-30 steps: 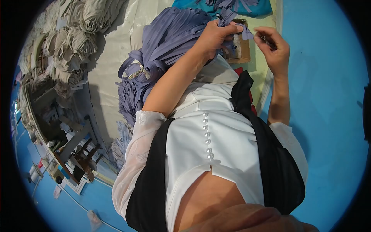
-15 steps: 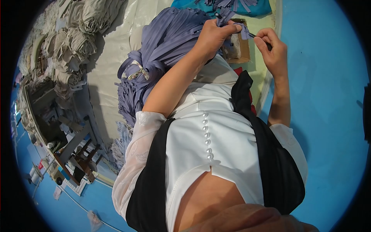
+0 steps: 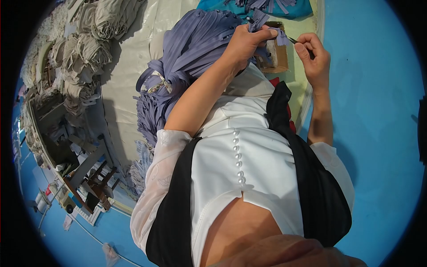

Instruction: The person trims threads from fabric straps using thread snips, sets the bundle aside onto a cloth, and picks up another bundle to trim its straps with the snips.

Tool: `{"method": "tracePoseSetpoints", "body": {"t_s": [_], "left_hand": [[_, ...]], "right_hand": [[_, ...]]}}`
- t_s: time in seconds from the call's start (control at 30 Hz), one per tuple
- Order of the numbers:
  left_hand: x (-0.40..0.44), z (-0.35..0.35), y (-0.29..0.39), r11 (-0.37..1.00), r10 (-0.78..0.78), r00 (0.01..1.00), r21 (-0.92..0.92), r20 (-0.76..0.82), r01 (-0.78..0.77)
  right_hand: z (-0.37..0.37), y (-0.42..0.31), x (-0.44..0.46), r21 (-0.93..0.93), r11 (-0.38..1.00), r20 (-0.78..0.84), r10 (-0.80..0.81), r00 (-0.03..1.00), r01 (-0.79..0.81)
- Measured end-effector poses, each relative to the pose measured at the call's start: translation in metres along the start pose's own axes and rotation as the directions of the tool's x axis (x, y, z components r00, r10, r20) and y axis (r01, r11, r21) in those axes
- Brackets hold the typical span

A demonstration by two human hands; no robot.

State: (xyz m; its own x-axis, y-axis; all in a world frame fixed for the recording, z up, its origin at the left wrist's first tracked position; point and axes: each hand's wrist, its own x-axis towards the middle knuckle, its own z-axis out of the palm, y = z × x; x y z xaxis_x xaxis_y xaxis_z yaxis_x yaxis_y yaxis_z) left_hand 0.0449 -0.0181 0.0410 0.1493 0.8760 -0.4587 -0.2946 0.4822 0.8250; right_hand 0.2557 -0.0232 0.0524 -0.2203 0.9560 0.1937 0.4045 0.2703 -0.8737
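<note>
A smooth blue floor (image 3: 378, 133) fills the stretch from 2 to 5 o'clock. Toward the middle is the person's white shirt (image 3: 213, 164), softly creased, with a column of round pearly buttons and black bands at its sides. A pale, slightly shiny, wrinkled sheet (image 3: 126, 80) spreads at 10 o'clock, with rumpled beige bundles (image 3: 84, 49) heaped beyond it. Just short of 12 o'clock swells a rounded purple bundle (image 3: 195, 40) of long flat strips, cinched by a patterned tie (image 3: 158, 82), its cut ends fanning out below. A bright blue cloth-like piece (image 3: 293, 11) carries more purple strips at 1 o'clock; below it sits an open cardboard box (image 3: 276, 69).

The left hand (image 3: 249, 41), between 12 and 1, is clamped with thumb against fingers on a small folded purple strip (image 3: 281, 37), whose loose end hangs at 1 o'clock over the box. The right hand (image 3: 315, 58), near 2 o'clock, has its fingertips pinched together on a slim dark tool (image 3: 292, 40), its narrow tip pointing at the strip; whether they touch cannot be told.
</note>
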Motion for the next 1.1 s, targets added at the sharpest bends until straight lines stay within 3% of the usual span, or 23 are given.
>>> {"method": "tracePoseSetpoints", "body": {"t_s": [0.2,0.5,0.6,0.67,0.7,0.8,0.9,1.1], "left_hand": [[0.007,-0.004,-0.009,1.0,0.009,1.0,0.029,0.017,-0.01],[0.006,-0.004,-0.008,0.999,-0.042,0.999,0.009,0.034,0.041],[0.003,-0.002,-0.005,0.997,-0.062,0.998,0.046,-0.004,0.062],[-0.002,0.006,-0.003,0.997,-0.042,0.995,0.063,-0.087,0.048],[0.002,0.003,-0.007,0.996,-0.058,0.997,0.062,-0.053,0.061],[0.012,-0.006,-0.017,0.993,-0.109,0.994,0.056,0.005,0.108],[0.011,-0.005,-0.016,0.988,-0.151,0.988,0.029,-0.028,0.152],[0.006,-0.003,-0.012,0.987,-0.162,0.986,-0.016,-0.033,0.162]], "right_hand": [[-0.002,0.006,0.001,0.045,0.995,0.066,0.081,0.995,-0.084],[0.009,0.003,0.003,-0.109,0.989,-0.039,-0.106,0.994,0.101],[0.008,0.006,0.001,-0.01,1.0,-0.016,-0.02,1.0,0.02],[0.008,0.019,0.001,0.197,0.979,-0.025,0.068,0.997,-0.062],[0.009,0.024,0.0,0.297,0.95,-0.023,0.112,0.993,-0.1],[0.011,0.025,-0.003,0.373,0.921,-0.028,0.13,0.991,-0.11],[0.019,0.009,-0.01,0.155,0.986,-0.043,0.075,0.996,-0.068],[0.039,0.003,-0.01,-0.048,0.996,-0.036,-0.081,0.996,0.079]]}}
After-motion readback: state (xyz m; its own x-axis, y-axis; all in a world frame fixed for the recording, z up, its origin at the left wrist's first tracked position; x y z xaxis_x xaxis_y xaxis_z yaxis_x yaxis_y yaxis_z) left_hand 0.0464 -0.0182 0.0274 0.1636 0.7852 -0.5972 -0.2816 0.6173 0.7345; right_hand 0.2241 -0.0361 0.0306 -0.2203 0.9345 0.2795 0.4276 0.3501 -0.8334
